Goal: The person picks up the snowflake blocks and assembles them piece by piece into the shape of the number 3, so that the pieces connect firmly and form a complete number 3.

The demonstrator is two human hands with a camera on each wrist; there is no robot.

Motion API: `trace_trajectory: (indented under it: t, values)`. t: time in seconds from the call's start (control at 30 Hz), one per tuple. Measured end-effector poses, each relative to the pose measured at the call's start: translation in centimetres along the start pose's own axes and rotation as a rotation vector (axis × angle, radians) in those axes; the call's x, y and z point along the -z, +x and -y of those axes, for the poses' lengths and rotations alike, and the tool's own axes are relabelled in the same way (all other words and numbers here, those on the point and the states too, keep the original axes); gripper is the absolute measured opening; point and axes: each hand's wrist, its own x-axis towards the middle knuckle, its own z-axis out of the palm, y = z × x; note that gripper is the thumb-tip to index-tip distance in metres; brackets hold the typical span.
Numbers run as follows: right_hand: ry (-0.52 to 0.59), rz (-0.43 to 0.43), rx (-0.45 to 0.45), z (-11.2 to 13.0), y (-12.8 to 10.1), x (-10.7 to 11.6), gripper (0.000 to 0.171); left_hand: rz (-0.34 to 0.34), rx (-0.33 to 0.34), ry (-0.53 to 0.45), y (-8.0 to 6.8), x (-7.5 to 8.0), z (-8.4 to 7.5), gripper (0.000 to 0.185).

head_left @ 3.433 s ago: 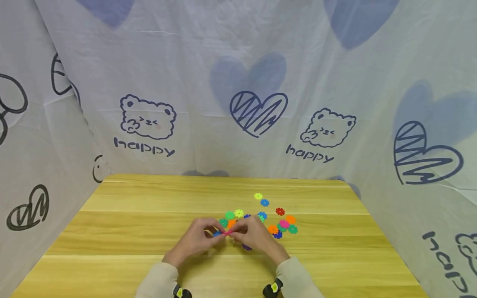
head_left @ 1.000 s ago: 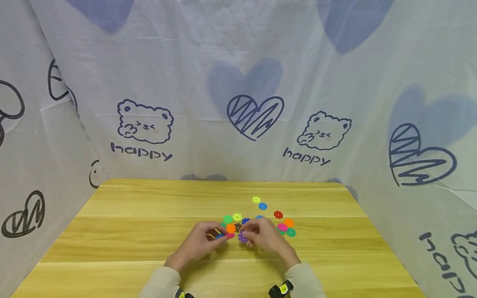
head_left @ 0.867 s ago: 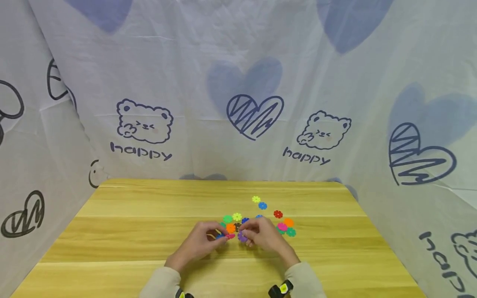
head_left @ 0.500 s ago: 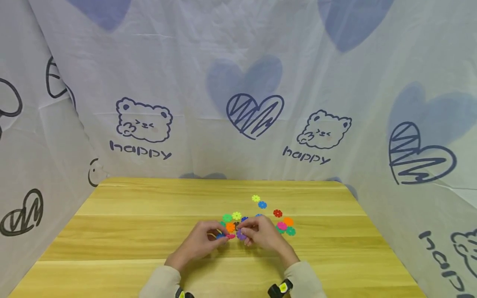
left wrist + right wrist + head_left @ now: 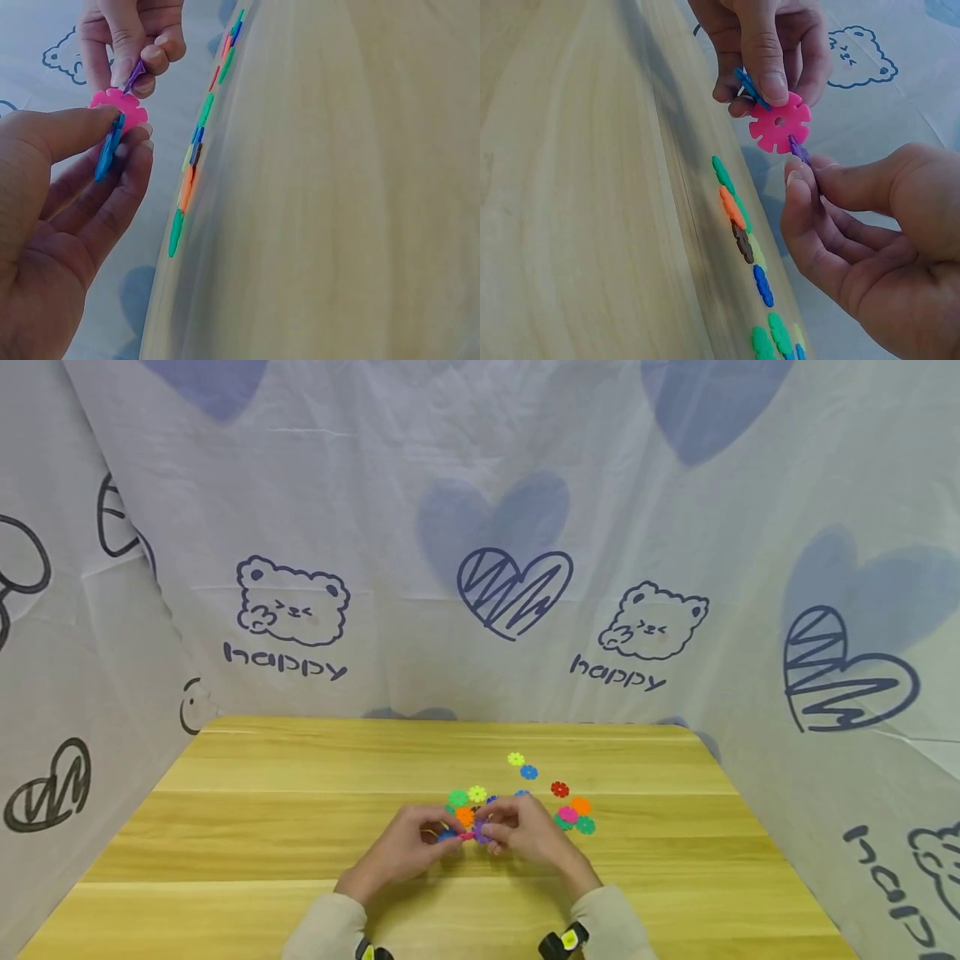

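Observation:
My left hand (image 5: 408, 843) pinches a pink snowflake disc (image 5: 793, 114) between thumb and fingers. A blue snowflake disc (image 5: 110, 148) is slotted crosswise into the pink one, beside the left thumb. From the other side my right hand (image 5: 534, 833) pinches a purple snowflake disc (image 5: 800, 152) by thumb and fingertips. In the right wrist view the purple disc stands edge-on at a slot in the pink disc's rim, crosswise to it. Both hands are raised over the table, as the wrist views show.
Loose snowflake discs lie flat on the wooden table (image 5: 300, 777) behind the hands, among them a green disc (image 5: 457, 798), an orange disc (image 5: 465, 816) and a yellow disc (image 5: 516, 759). A red disc (image 5: 559, 789) lies to the right. A printed cloth (image 5: 405, 635) hangs behind.
At first both hands were together at the pink disc. Later the right hand held the purple disc apart from it. Now it has come left, and the purple disc meets the pink rim.

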Motion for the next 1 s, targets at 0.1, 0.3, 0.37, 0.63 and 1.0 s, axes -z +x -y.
trace_trajectory:
  t: [0.1, 0.3, 0.37, 0.63, 1.0]
  values:
    - [0.022, -0.033, -0.011, 0.03, -0.01, -0.05, 0.023, -0.009, 0.0, 0.011, -0.05, 0.07, 0.04, 0.006]
    - [0.059, -0.059, -0.014, 0.08, -0.06, -0.23, 0.014, -0.007, 0.011, -0.006, -0.02, 0.14, -0.16, 0.006]
    - [0.063, -0.064, -0.01, 0.07, -0.02, -0.34, 0.013, -0.004, 0.024, -0.018, -0.03, 0.15, -0.26, 0.006]
    - [0.113, -0.107, -0.023, -0.1, 0.2, -0.79, 0.013, -0.048, 0.059, -0.017, -0.07, 0.07, -0.35, 0.004]
    - [0.237, -0.154, -0.065, 0.51, 0.25, -1.0, 0.014, -0.145, 0.07, -0.043, -0.13, -0.01, -0.5, 0.005]
